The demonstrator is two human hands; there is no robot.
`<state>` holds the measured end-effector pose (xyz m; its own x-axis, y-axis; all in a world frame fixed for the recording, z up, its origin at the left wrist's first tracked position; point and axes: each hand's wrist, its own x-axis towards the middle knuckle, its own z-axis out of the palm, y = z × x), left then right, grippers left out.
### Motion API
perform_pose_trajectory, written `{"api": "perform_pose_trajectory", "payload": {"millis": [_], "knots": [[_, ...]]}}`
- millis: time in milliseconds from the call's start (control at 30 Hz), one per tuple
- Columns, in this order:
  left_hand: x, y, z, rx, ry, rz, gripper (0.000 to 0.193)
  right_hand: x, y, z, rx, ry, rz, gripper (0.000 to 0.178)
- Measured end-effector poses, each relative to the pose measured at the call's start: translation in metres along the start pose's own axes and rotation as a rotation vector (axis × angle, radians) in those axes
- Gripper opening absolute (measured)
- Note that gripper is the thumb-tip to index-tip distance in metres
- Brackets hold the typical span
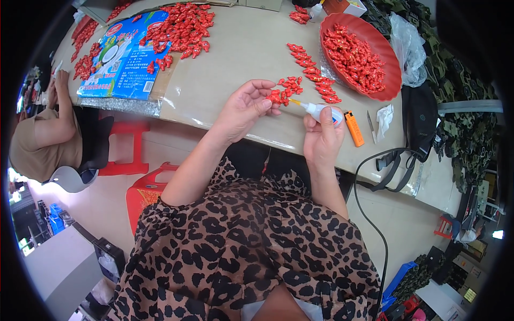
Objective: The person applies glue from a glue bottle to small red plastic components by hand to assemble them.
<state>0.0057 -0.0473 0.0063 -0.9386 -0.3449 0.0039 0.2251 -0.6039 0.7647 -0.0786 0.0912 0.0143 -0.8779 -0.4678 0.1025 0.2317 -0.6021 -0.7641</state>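
Observation:
My left hand (247,108) is closed in a pinch on a small glossy red figurine (275,97) above the table's near edge. My right hand (324,138) grips a white glue bottle (325,113) with a thin yellowish nozzle. The nozzle points left, its tip at or very near the figurine; whether they touch I cannot tell. Just beyond my fingers lies a small group of red pieces (292,83). A slanting row of red figurines (310,68) runs up the table behind the bottle.
Right of the row stands a red scalloped basin (395,80) heaped with red pieces. An orange lighter (354,129), tweezers (371,127) and crumpled tissue (384,121) lie near my right hand. More figurines cover blue printed cardboard (128,67). Another person (45,142) sits at left; a black cable (369,222) hangs at right.

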Motion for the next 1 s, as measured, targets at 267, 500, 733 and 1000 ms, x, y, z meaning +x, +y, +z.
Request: {"api": "perform_pose_trajectory", "payload": {"millis": [267,500,733,1000], "knots": [[-0.0001,-0.0039,-0.0030,-0.013,-0.016,0.031,0.027,-0.0052,0.0084,0.0009,-0.040,0.026,-0.009,0.014],[-0.0014,-0.0037,0.0015,0.058,0.005,0.065,0.031,-0.0042,0.0077,0.0015,-0.100,0.009,-0.044,0.016],[-0.0011,-0.0033,0.0000,0.071,0.013,0.052,0.033,-0.0041,0.0085,0.0005,-0.141,0.002,-0.055,0.017],[-0.0009,-0.0054,-0.0014,0.082,0.015,0.086,0.033,-0.0061,0.0066,-0.0001,-0.168,-0.036,-0.082,0.018]]}}
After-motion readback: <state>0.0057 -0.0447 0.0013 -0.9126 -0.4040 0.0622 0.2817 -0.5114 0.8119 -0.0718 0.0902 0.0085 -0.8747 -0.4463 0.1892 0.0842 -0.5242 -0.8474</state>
